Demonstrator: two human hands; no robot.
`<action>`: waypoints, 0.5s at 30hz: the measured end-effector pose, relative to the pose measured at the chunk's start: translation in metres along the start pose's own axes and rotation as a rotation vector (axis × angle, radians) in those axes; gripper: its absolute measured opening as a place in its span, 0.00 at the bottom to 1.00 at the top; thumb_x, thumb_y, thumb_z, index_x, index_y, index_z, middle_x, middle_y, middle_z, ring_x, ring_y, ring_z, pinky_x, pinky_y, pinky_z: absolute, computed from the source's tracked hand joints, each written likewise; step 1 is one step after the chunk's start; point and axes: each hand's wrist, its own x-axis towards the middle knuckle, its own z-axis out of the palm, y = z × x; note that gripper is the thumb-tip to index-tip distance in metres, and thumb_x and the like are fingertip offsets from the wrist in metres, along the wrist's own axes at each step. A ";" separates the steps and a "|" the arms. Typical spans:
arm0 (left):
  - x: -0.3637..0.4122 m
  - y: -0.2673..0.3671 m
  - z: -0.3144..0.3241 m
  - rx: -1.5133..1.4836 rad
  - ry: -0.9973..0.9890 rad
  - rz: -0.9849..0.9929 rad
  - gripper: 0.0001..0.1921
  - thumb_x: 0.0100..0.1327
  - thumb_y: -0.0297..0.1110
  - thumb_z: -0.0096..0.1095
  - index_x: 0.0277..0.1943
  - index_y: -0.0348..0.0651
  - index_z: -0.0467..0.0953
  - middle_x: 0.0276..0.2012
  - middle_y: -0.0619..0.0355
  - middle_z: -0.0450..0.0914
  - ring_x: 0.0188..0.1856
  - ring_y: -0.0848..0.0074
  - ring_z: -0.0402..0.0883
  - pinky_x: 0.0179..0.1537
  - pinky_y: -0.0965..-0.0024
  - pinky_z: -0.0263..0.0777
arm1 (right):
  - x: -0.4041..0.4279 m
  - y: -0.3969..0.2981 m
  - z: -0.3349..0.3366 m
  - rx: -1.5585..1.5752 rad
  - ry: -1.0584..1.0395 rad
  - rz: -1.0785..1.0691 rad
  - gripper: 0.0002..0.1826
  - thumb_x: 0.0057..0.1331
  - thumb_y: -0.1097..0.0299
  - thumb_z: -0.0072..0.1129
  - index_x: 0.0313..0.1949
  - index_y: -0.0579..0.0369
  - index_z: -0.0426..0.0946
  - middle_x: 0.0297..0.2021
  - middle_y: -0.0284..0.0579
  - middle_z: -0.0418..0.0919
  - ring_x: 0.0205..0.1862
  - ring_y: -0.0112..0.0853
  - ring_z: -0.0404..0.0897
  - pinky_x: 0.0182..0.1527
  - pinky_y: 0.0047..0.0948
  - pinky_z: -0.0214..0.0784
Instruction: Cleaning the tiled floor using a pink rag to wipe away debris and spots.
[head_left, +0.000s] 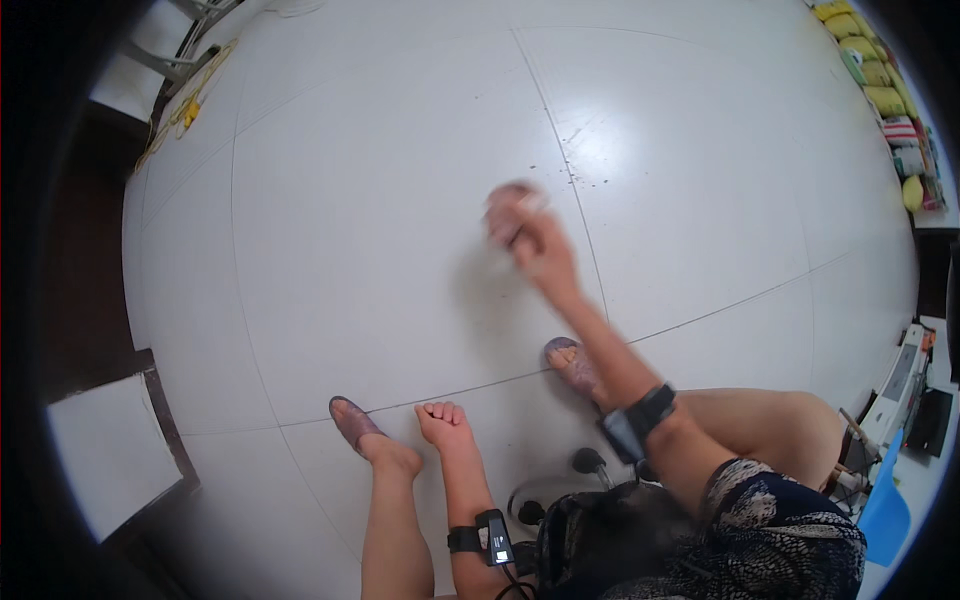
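Observation:
My right hand (550, 259) is stretched forward above the pale tiled floor (375, 225). Its fingers are around a small rounded reddish-brown object (504, 214), too motion-blurred to name. Below them a soft shadow falls on the tiles. My left hand (447, 426) hangs lower, between my feet, with the fingers curled in and nothing visible in them. Each forearm wears a strap with a dark device, the left device (496, 537) and the right device (631, 426). Dark specks (577, 174) and thin streaks lie on the floor beyond my right hand.
My slippered left foot (356, 426) and right foot (571, 364) rest on the tiles. Chair casters (589, 460) show beneath me. Yellow packages (874, 71) line the far right. A yellow cord (187, 112) lies far left, above a white-topped piece of furniture (116, 454). A blue plastic item (887, 510) stands at right.

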 end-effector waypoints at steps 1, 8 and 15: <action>-0.001 0.006 0.010 -0.013 -0.022 0.008 0.21 0.71 0.49 0.38 0.22 0.53 0.60 0.14 0.69 0.55 0.13 0.80 0.49 0.12 0.77 0.44 | -0.021 -0.020 0.016 -0.105 -0.102 -0.036 0.26 0.53 0.81 0.46 0.52 0.47 0.74 0.36 0.45 0.78 0.39 0.35 0.77 0.46 0.33 0.69; -0.004 -0.005 -0.001 -0.015 -0.061 -0.042 0.21 0.72 0.50 0.38 0.22 0.52 0.60 0.14 0.69 0.56 0.14 0.81 0.51 0.12 0.77 0.45 | -0.175 0.036 0.022 -0.338 -0.669 -0.152 0.26 0.50 0.73 0.57 0.50 0.34 0.75 0.46 0.41 0.68 0.44 0.39 0.71 0.45 0.42 0.63; 0.009 -0.015 0.014 0.042 0.006 0.001 0.20 0.72 0.48 0.39 0.22 0.52 0.60 0.14 0.69 0.57 0.14 0.81 0.51 0.12 0.77 0.46 | -0.075 0.078 -0.006 -0.598 -0.598 -0.218 0.26 0.54 0.76 0.52 0.52 0.36 0.73 0.49 0.40 0.69 0.45 0.41 0.71 0.49 0.41 0.61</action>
